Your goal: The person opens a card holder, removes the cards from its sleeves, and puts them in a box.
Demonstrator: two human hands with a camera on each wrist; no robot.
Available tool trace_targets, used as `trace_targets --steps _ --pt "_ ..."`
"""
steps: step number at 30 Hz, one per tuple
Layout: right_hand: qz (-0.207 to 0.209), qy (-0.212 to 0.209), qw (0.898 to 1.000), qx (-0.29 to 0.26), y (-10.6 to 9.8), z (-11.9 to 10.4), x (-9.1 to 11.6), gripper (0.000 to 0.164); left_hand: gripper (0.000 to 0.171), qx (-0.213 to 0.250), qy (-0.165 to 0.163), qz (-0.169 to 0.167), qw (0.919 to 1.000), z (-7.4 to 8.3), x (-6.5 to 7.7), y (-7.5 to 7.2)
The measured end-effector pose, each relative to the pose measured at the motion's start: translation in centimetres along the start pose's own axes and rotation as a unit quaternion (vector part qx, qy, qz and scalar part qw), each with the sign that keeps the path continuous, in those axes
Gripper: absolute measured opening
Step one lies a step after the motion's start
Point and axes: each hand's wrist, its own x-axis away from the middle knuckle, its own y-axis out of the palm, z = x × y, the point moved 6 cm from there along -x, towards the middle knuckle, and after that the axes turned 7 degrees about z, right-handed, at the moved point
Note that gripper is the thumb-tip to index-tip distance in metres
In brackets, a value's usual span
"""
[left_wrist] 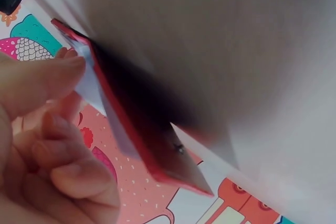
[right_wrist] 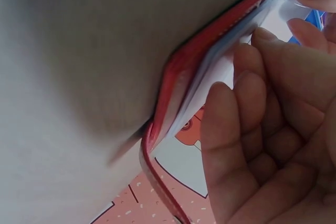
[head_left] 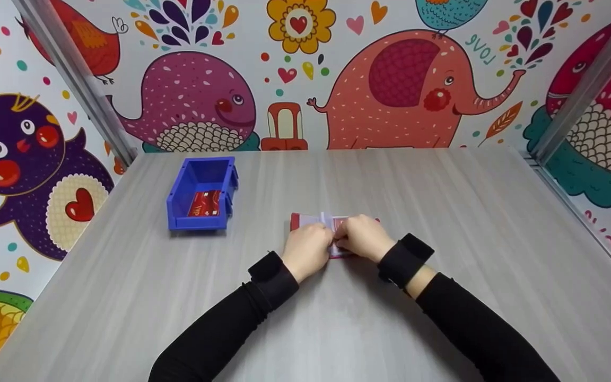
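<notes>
Now the left hand (head_left: 308, 250) pinches the clear sleeves (left_wrist: 113, 114), and the right hand (head_left: 366, 236), fingers curled, pinches there too, the red card holder (head_left: 295, 220) open right under both hands!

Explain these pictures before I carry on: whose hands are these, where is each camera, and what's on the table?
No machine here: these are a person's bare left hand and right hand. The wide picture comes from a camera on the head, looking down; each close-up comes from a camera on one wrist. On the pale table sits a blue bin with at least one red card inside. Between the hands is an open red holder. Both hands seem to pinch its clear sleeve, though the exact grip is partly hidden.
</notes>
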Motion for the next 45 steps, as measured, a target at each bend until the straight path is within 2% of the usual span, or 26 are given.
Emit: trace_targets --steps 11,18,23,29,34,37,40,45 --pt "-0.006 0.015 1.0 -0.001 -0.1 0.4 -0.1 0.014 0.018 -0.018 0.015 0.021 0.9995 0.3 0.0 -0.2" --pt "0.001 0.024 1.0 0.013 -0.4 0.7 -0.1 0.03 0.022 -0.01 0.006 0.027 0.9996 0.1 -0.1 -0.3" --pt "0.003 0.023 1.0 0.018 -0.5 0.8 -0.1 0.03 0.021 -0.024 -0.005 0.034 0.9991 -0.1 0.0 -0.3" --pt "0.002 0.026 0.999 0.023 -0.4 0.8 0.0 0.017 0.021 -0.024 -0.052 0.047 0.9972 -0.7 0.3 -0.8" --pt "-0.004 0.027 0.999 0.025 -0.3 0.8 0.0 0.013 0.025 0.007 -0.124 0.03 0.9918 -2.1 0.9 -1.3" --pt "-0.007 0.027 0.999 0.023 -0.3 0.8 0.0 0.014 0.029 0.025 -0.155 0.021 0.9874 -3.1 1.1 -1.6" --pt "-0.01 0.031 0.999 0.025 -0.3 0.8 0.1 0.018 0.032 0.036 -0.168 0.021 0.9848 -3.8 1.4 -1.9" --pt "-0.017 0.039 0.999 0.027 -0.4 0.9 0.1 0.025 0.033 0.028 -0.17 0.012 0.985 -4.4 1.6 -2.0"
